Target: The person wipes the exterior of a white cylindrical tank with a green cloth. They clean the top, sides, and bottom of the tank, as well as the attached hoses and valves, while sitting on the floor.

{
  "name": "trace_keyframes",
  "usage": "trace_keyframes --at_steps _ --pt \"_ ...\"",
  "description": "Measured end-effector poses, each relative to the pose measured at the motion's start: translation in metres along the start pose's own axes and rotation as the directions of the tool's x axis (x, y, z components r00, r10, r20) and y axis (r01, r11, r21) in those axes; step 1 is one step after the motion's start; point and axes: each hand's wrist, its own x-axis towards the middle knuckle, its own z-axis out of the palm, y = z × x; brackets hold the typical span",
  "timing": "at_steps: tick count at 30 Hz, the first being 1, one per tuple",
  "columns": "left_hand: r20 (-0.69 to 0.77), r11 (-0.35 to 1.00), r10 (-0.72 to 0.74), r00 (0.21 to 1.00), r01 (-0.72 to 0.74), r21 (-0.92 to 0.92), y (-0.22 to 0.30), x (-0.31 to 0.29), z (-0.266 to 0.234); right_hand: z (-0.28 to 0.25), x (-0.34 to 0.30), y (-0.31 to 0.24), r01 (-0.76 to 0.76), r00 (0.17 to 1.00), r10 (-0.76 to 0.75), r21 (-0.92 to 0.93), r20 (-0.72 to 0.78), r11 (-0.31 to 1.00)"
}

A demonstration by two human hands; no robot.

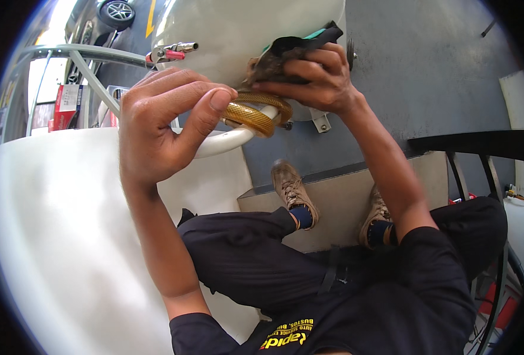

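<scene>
A coil of yellow translucent braided hose point(256, 121) loops around a curved white tube point(222, 144) in front of me. My left hand point(170, 118) is closed at the left end of the coil, thumb and fingertips pinched against the hose; its other fingers hide part of the grip. Just to the right, my right hand point(318, 74) grips a grimy rag point(288, 53), dark with a teal edge. The rag lies against the lower side of a rounded white tank point(244, 29), over the far side of the coil.
A metal valve fitting with a red lever point(170, 53) juts out beyond my left hand. A large white surface point(66, 207) fills the left side. Black metal railing point(475, 142) runs along the right. My shoes point(291, 189) rest on a beige step point(339, 201). Boxes point(69, 106) stand far left.
</scene>
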Motion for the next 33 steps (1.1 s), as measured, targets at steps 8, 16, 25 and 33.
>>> trace_keyframes --at_steps 8,16,25,33 --pt "-0.016 1.000 0.014 1.000 -0.014 -0.007 -0.001 0.001 0.002 -0.013 -0.025 0.005 -0.167 0.986 0.168 -0.037 0.014 0.985" --pt "0.002 1.000 -0.011 1.000 0.011 0.010 0.004 0.003 -0.001 0.012 -0.055 0.021 -0.325 0.945 0.325 0.015 -0.015 0.946" --pt "0.028 0.998 -0.062 0.998 0.063 -0.018 0.004 0.001 0.000 0.019 -0.068 -0.024 -0.617 0.774 0.632 0.172 -0.045 0.768" --pt "-0.095 1.000 0.018 0.995 -0.020 -0.023 0.001 0.007 0.005 0.031 -0.095 -0.004 -0.550 0.791 0.594 0.252 -0.149 0.796"
